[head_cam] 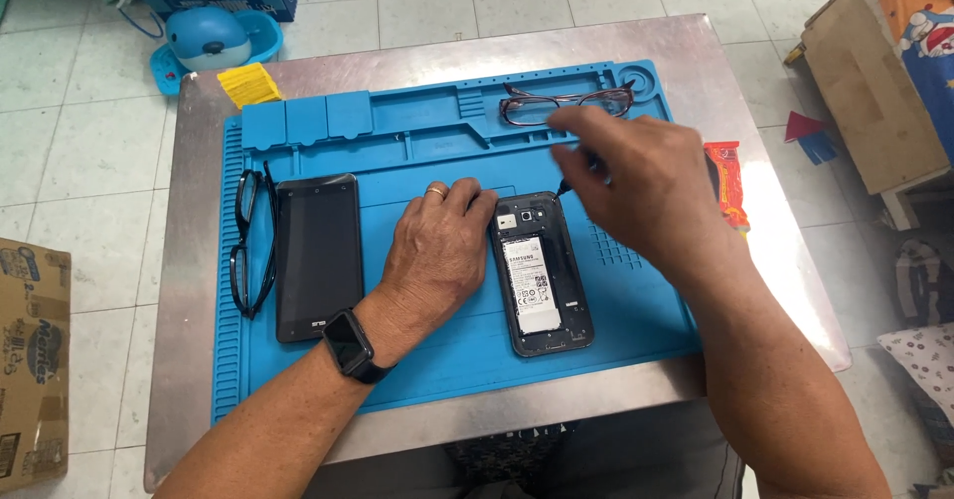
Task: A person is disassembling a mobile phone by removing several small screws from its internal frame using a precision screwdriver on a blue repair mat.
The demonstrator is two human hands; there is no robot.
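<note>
A black phone (542,275) lies on its face on a blue work mat (447,340), its back cover off and the white battery showing. My left hand (437,250), with a ring and a dark wristwatch, rests flat on the mat and touches the phone's left edge. My right hand (636,176) hovers over the phone's top right corner and holds a thin dark tool (562,188) whose tip points at that corner. Most of the tool is hidden by my fingers.
A second black phone (318,255) lies screen up at the mat's left, with black glasses (248,246) beside it. Reddish glasses (561,104) sit at the mat's top. An orange-red packet (730,183) and a yellow stack (248,83) lie on the steel table (189,260).
</note>
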